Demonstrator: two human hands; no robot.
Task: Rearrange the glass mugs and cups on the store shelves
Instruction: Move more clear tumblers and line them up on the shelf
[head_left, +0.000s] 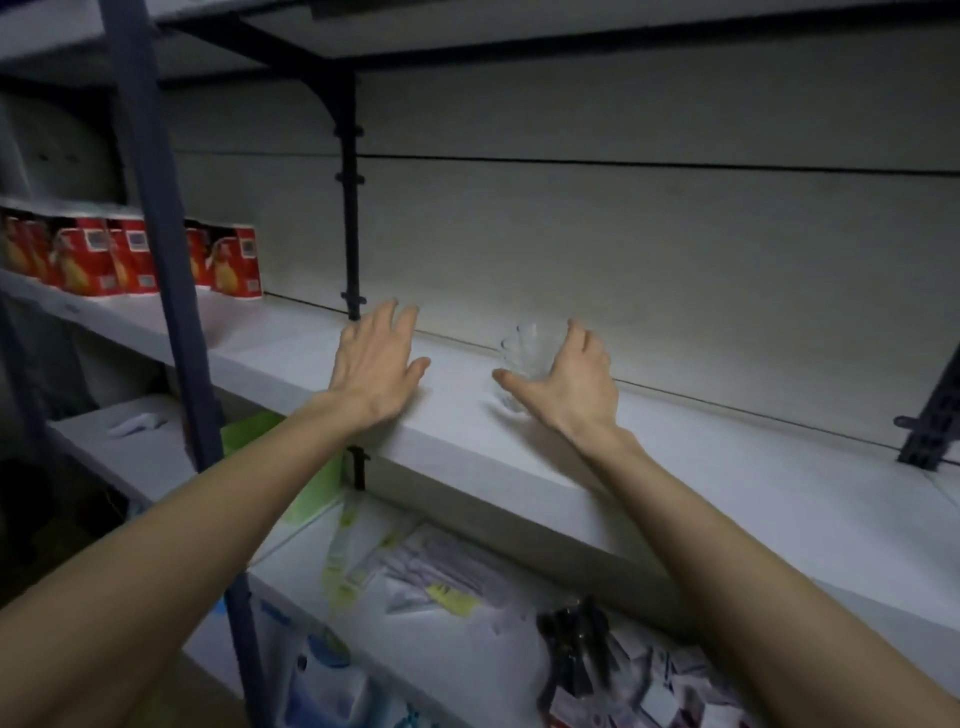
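A clear glass cup (525, 353) stands on the white shelf (701, 467), close to the back panel. My right hand (569, 382) sits just right of the cup with fingers spread around it, thumb in front of its base; whether it touches the glass is unclear through the blur. My left hand (376, 364) hovers over the shelf about a hand's width left of the cup, palm down, fingers apart and holding nothing.
Red boxes (135, 254) line the shelf at far left. A dark blue upright post (156, 234) stands at left front, and a black bracket (350, 208) rises behind my left hand. The lower shelf (467, 597) holds packaged goods.
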